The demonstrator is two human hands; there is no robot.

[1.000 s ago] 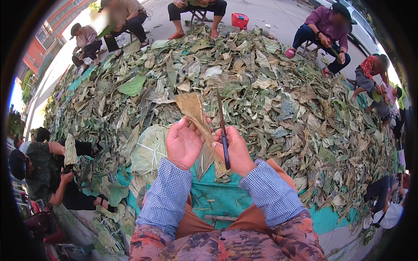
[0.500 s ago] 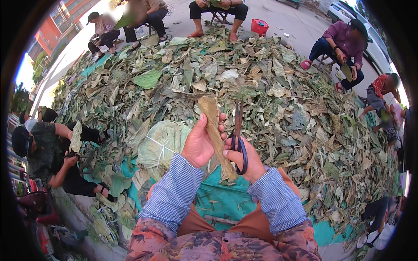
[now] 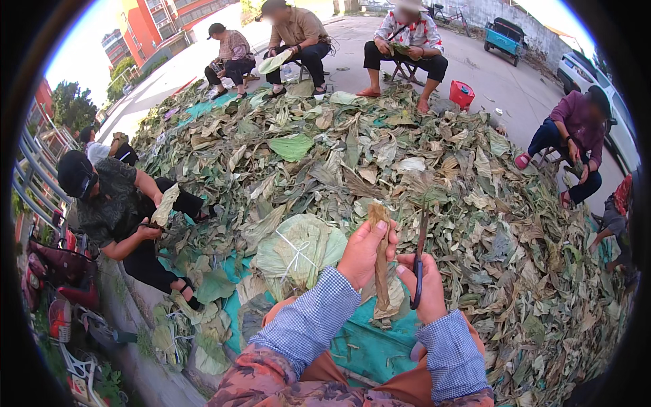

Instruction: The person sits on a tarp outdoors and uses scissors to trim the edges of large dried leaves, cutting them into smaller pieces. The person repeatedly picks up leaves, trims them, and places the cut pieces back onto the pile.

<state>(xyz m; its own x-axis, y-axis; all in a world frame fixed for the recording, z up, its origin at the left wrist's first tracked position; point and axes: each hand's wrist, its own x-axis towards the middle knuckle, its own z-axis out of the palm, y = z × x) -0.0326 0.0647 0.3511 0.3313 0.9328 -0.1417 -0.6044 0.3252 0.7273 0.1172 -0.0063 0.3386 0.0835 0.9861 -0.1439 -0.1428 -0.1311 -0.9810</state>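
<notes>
My left hand [image 3: 358, 256] grips a narrow, folded brown dried leaf [image 3: 382, 278], with the thumb pressed on its upper part. The leaf hangs upright, its lower end over a paler leaf. Beside it, my right hand [image 3: 430, 293] holds dark-handled scissors [image 3: 417, 275] by the finger loops. Their rusty blades point away from me, apart from the leaf in my left hand, and look closed or nearly so. Left of my left hand lies a round bundle of pale green leaves [image 3: 325, 239] tied with white string.
A large heap of dried leaves [image 3: 475, 203] spreads before me over a green tarp [image 3: 366, 346]. Several people sit around it on low stools, one person [image 3: 122, 210] close at my left. A red bucket [image 3: 462, 95] stands at the far edge. Parked bikes [image 3: 64, 271] stand far left.
My view has swung left, so the scene sits further right. The brown leaf looks narrower, with my left fingers closed more tightly round it. The scissors stay in my right hand.
</notes>
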